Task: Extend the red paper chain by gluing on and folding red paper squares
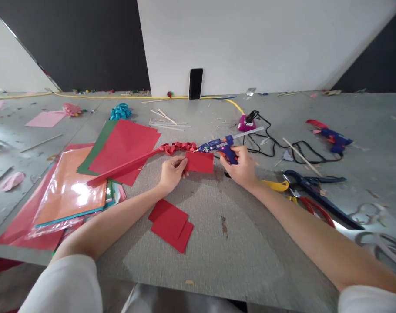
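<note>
My left hand (pixel 173 173) pinches the left end of a small red paper rectangle (pixel 199 162) at the middle of the table. In my right hand (pixel 239 165) is a blue glue gun (pixel 217 144), its nozzle pointing left over the paper's top edge; a clear glue stick (pixel 249 132) sticks out of its back. Just behind the paper lies a curled red paper strip (pixel 177 148), joined to a long red rolled paper piece (pixel 126 167) that reaches left. Closer to me, small red paper pieces (pixel 172 224) overlap on the table.
Red sheets (pixel 124 145) and plastic-wrapped orange paper (pixel 70 182) lie left. A phone (pixel 196 84) leans on the wall. Right are a magenta socket (pixel 246 123), black cable, another glue gun (pixel 337 140), blue-handled cutters (pixel 318 195) and red-handled scissors (pixel 317 211).
</note>
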A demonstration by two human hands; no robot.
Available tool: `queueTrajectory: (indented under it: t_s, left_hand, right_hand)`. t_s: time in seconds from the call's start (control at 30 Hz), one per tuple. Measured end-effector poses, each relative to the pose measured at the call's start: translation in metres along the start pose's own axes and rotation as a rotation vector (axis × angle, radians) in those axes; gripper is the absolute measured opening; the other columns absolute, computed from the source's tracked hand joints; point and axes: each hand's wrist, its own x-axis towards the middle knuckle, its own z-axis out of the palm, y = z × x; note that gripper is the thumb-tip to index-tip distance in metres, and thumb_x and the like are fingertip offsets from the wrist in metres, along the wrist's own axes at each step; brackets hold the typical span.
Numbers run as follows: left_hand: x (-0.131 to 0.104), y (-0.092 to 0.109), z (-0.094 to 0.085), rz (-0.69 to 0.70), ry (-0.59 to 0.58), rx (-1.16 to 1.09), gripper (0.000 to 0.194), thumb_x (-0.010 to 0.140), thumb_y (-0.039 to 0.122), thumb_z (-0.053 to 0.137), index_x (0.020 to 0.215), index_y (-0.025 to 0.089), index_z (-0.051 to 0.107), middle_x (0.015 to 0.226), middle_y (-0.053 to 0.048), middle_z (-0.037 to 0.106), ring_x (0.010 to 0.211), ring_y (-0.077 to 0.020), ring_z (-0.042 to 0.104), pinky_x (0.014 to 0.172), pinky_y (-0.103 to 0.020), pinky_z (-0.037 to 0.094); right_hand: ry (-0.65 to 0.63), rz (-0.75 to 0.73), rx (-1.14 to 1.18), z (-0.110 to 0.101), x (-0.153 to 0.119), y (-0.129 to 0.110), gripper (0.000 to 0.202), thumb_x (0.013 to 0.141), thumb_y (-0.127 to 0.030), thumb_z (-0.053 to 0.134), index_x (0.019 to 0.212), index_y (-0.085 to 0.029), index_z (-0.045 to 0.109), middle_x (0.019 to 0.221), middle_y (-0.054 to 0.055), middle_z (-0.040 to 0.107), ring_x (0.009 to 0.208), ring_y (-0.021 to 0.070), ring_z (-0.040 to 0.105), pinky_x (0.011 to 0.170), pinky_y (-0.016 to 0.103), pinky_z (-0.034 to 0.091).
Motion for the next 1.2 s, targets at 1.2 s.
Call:
queueTrajectory:
  t_s: [1.2]
  left_hand:
    - [-0.0016, 0.0031, -0.0002, 0.046, 0.130, -0.058, 0.031, 0.093, 0.044, 0.067, 0.096, 0.014, 0.072, 0.056, 0.001, 0.062, 0.045, -0.0095, 0.056, 0.045, -0.020, 0.041]
  right_hand:
    - [0.046, 0.058, 0.024, -0.0014, 0.0050, -0.0052, 0.030, 0.086, -0.041, 0.068, 0.104, -0.024, 0.050, 0.080, 0.002, 0.069, 0.063, 0.0197, 0.065, 0.062, 0.033, 0.053]
